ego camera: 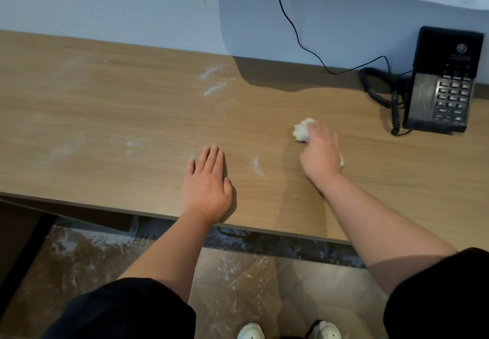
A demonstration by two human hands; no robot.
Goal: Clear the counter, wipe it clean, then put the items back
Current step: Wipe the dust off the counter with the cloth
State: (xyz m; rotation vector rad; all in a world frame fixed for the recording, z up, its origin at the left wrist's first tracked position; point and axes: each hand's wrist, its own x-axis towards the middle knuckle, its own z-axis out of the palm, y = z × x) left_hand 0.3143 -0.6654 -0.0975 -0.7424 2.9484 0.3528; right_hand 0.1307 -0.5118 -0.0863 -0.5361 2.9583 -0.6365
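A long wooden counter (105, 116) runs across the view, with white powder streaks (211, 82) on its middle and left. My left hand (207, 187) lies flat on the counter near the front edge, fingers straight and together. My right hand (320, 153) grips a crumpled white tissue (302, 130) and presses it on the counter right of centre; the hand looks blurred. A bit of the tissue shows past the hand's right side too.
A black desk phone (442, 82) with a coiled cord (395, 105) stands at the back right against the pale wall. Its thin black cable (293, 31) runs up the wall. White powder lies on the brown floor (232, 277) below the counter edge.
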